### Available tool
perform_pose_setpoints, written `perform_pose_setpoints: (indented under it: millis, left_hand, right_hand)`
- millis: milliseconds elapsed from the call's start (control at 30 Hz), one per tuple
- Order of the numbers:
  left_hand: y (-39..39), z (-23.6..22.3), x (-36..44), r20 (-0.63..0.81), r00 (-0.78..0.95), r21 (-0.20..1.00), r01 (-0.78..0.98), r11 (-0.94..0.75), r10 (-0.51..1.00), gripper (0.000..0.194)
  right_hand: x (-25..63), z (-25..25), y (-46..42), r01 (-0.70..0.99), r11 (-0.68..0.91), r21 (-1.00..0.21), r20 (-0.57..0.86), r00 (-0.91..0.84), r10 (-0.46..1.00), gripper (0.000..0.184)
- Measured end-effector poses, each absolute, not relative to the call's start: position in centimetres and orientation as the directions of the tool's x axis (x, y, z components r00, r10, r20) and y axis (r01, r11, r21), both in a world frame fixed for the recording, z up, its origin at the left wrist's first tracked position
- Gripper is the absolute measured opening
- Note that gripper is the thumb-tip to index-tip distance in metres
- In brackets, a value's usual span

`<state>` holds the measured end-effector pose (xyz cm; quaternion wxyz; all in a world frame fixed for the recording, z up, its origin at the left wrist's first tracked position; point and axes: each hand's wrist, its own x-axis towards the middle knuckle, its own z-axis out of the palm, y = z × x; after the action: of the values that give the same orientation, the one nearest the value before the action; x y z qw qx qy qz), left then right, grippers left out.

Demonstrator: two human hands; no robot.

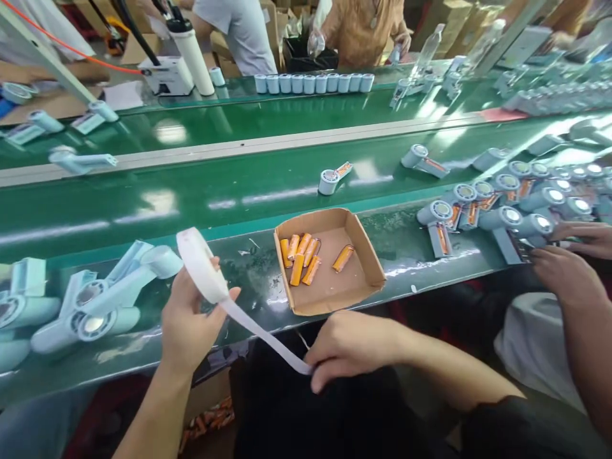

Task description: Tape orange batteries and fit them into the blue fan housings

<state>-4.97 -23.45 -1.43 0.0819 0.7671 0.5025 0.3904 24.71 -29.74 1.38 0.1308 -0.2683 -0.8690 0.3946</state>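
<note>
A roll of white tape point(197, 266) is gripped by my left hand point(191, 312), fingers wrapped round its lower side. From the roll a strip of tape point(262, 335) runs down to the right, pulled out taut. My right hand point(347, 350) pinches the free end between thumb and fingers, just in front of the bench edge. Behind my right hand stands a shallow cardboard box point(329, 306) holding several orange batteries point(299, 264), most of them bunched at its left side, one lying apart.
Light blue fan housings point(95, 306) are piled at the left; more housings point(478, 197) crowd the right, where a co-worker's hands point(568, 268) work. A green conveyor belt point(239, 166) carries a single housing point(329, 182). Across it, people stand behind a row of blue cylinders point(313, 83).
</note>
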Motion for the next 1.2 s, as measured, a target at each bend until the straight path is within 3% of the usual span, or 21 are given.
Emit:
perform_pose_setpoints:
  millis: [67,133,200,267,300,367,467,567,700,767,833,933,1033,1100,1200]
  left_hand:
    - [-23.5,-2.1,-5.5,0.514,0.165,0.528,0.712,-0.462,0.842,0.035]
    - [-24.0,-2.4,-5.2,0.569,0.238,0.441,0.72,-0.536,0.787,0.027]
    - [-24.4,-2.4,-4.2,0.605,0.344,0.337,0.707,-0.622,0.718,0.026]
    - [-24.8,-2.1,-3.0,0.608,0.427,0.265,0.686,-0.678,0.67,0.033]
    - [-25.0,-2.0,-2.4,0.6,0.456,0.239,0.682,-0.692,0.657,0.039]
    - [-25.3,-1.6,-1.7,0.564,0.509,0.202,0.679,-0.706,0.65,0.049]
    - [-25.8,-1.1,-1.3,0.506,0.582,0.175,0.654,-0.736,0.637,0.051]
    - [-26.2,-0.5,-1.2,0.492,0.617,0.166,0.627,-0.761,0.615,0.047]
    - [-26.4,0.2,-0.9,0.487,0.614,0.156,0.638,-0.754,0.621,0.043]
    - [-26.5,0.4,-0.8,0.492,0.608,0.136,0.654,-0.745,0.623,0.044]
    - [-26.5,0.7,-0.9,0.502,0.615,0.097,0.658,-0.746,0.608,0.047]
    - [-26.4,1.1,-1.3,0.523,0.642,0.013,0.652,-0.758,0.561,0.054]
    - [-26.4,1.6,-0.9,0.57,0.64,-0.06,0.659,-0.75,0.516,0.062]
    - [-26.8,1.8,0.3,0.628,0.59,-0.069,0.691,-0.72,0.507,0.062]
    - [-28.2,1.7,3.1,0.72,0.437,0.027,0.758,-0.651,0.539,0.056]
  right_hand:
    - [27.8,1.8,-28.4,0.485,0.577,-0.658,0.072,-0.722,0.688,0.023]
    - [30.5,1.8,-26.2,0.675,0.575,-0.462,0.103,-0.603,0.791,0.032]
    - [32.1,1.3,-23.9,0.792,0.555,-0.255,0.04,-0.565,0.824,0.03]
    - [32.6,0.7,-22.2,0.797,0.577,-0.176,-0.036,-0.591,0.806,0.024]
    - [32.5,0.6,-21.8,0.778,0.597,-0.196,-0.017,-0.611,0.791,0.022]
    - [31.8,0.8,-21.9,0.719,0.618,-0.318,0.186,-0.592,0.784,0.018]
    - [30.3,1.7,-23.7,0.572,0.595,-0.565,0.574,-0.246,0.781,0.02]
    - [28.2,1.9,-25.9,0.406,0.61,-0.68,0.686,0.06,0.725,0.024]
    - [24.7,-0.3,-28.4,0.366,0.684,-0.632,0.754,0.087,0.651,0.033]
    - [23.5,-1.7,-29.5,0.356,0.685,-0.636,0.742,0.038,0.669,0.037]
    - [23.2,-2.2,-30.3,0.293,0.604,-0.741,0.641,0.045,0.766,0.04]
    - [24.2,-1.1,-30.3,0.043,0.297,-0.954,0.298,0.0,0.955,0.051]
    - [24.6,0.8,-29.4,-0.1,0.015,-0.995,0.035,-0.198,0.98,0.043]
    - [23.4,1.0,-28.8,-0.191,0.023,-0.981,0.04,-0.084,0.996,0.041]
    - [20.8,0.4,-28.2,-0.386,0.21,-0.898,0.085,0.316,0.945,0.045]
